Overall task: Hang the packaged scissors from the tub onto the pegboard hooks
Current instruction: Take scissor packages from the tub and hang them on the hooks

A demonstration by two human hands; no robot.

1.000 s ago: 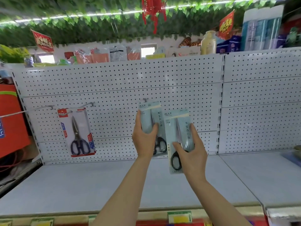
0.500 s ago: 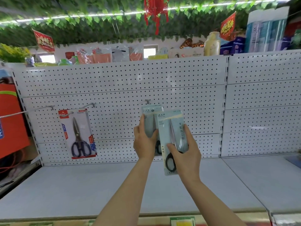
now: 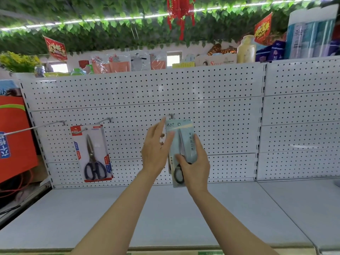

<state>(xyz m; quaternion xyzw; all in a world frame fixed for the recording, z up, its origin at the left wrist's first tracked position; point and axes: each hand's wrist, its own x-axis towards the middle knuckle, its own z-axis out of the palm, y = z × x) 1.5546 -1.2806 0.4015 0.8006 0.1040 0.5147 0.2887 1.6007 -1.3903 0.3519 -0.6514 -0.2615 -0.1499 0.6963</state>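
A pale blue packaged scissors (image 3: 184, 132) stands upright in front of the white pegboard (image 3: 226, 115), its top just under a short metal hook (image 3: 172, 116). My right hand (image 3: 196, 163) grips its lower half, over the black handles. My left hand (image 3: 154, 151) is beside its left edge, fingers spread, with the thumb tip resting on the pack's upper left. A thin edge of a second pale pack shows behind the front one; I cannot tell if it hangs on the hook. The tub is out of view.
A red-carded pair of scissors (image 3: 93, 153) hangs from a hook at the left, with a long bare hook (image 3: 35, 128) beside it. Below lies a grey shelf (image 3: 165, 212). An orange box (image 3: 14, 137) stands far left. Goods line the top of the pegboard.
My left hand has let go of its pack and opened, shifting left. My right hand has carried its pack up and left, in front of the first pack, up to the hook.
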